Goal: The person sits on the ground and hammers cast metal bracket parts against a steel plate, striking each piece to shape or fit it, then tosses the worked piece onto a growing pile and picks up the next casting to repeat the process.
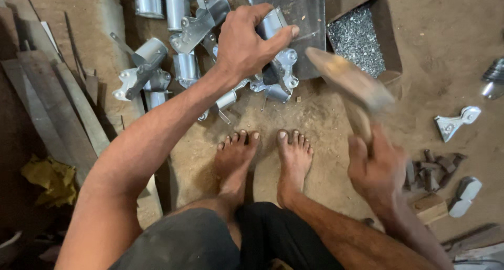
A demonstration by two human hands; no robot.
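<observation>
Your left hand (247, 41) is clamped from above around one shiny metal bracket (277, 65), thumb on its right side, fingers hidden behind it. The bracket stands on the sandy floor (315, 118), just in front of your two bare feet (265, 154). Your right hand (375, 167) is closed tight on the handle of one wooden mallet (349, 81), blurred, its head just right of the bracket and apart from it. Left of the bracket lies a loose heap of like metal parts (168, 55); I count roughly eight, though the overlap makes the number uncertain. Behind and right of the bracket sits one open box of small silvery fasteners (357, 39), too many to count. Well to the right lies one flat metal plate (455, 123), and nearer you about six dark short pieces (436, 167).
</observation>
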